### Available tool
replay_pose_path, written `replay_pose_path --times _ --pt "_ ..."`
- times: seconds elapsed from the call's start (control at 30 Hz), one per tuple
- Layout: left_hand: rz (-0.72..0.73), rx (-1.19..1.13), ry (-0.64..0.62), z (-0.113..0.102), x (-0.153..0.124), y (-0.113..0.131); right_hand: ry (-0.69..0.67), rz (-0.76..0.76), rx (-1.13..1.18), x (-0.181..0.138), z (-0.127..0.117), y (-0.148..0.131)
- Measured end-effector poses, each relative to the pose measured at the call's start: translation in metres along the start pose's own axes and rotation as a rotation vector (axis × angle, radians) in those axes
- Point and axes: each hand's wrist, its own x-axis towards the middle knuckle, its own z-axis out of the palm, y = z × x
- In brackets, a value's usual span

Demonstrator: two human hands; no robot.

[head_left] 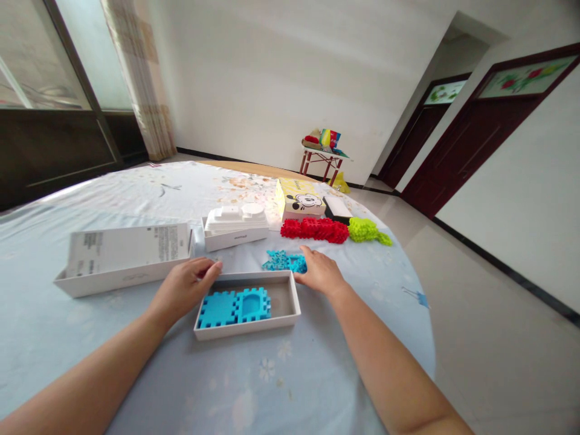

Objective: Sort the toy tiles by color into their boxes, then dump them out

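Your left hand [188,282] is at the rear left corner of the shallow white box [284,296], its fingers curled and thumb near the index finger; you cannot tell whether it pinches anything. Your right hand [322,272] has its thumb and fingers spread at the right end of the loose blue pieces [276,261], which lie on the surface [312,386] just behind the box; contact cannot be confirmed. Two blue tiles [218,309] lie side by side inside the box, toward its left. Red pieces [315,229] and green pieces [362,229] lie farther back, to the right.
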Motion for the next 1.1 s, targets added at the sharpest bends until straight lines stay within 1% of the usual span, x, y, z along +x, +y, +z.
replay_pose_path --times 0.1,0.17,0.23,0.33,0.4,0.43,0.57,0.73,1.0,1.1 --pt "0.002 0.011 -0.017 0.0 0.0 0.0 0.048 -0.047 0.103 -0.001 -0.009 0.004" --pt "0.005 0.009 -0.027 0.0 0.0 -0.001 0.091 -0.146 0.238 -0.006 -0.019 0.005" --pt "0.006 0.002 -0.027 0.001 0.0 -0.002 0.105 -0.286 0.367 -0.014 -0.03 0.0" --pt "0.003 -0.005 -0.022 0.001 0.0 -0.001 0.058 -0.492 0.431 -0.027 -0.041 -0.015" --pt "0.009 -0.003 -0.027 0.001 0.0 0.0 -0.003 -0.592 0.388 -0.033 -0.041 -0.024" --pt "0.014 -0.002 -0.033 0.001 0.0 0.001 -0.033 -0.62 0.351 -0.035 -0.04 -0.028" --pt "0.033 -0.011 -0.066 -0.001 0.0 0.003 -0.106 -0.621 0.188 -0.039 -0.036 -0.036" --pt "0.019 -0.025 -0.087 -0.002 -0.001 0.005 -0.126 -0.621 0.061 -0.04 -0.04 -0.042" --pt "0.012 -0.024 -0.09 -0.002 0.0 0.006 -0.133 -0.657 0.027 -0.038 -0.038 -0.041" --pt "0.008 -0.033 -0.098 -0.001 0.0 0.005 -0.111 -0.646 -0.008 -0.039 -0.04 -0.043"
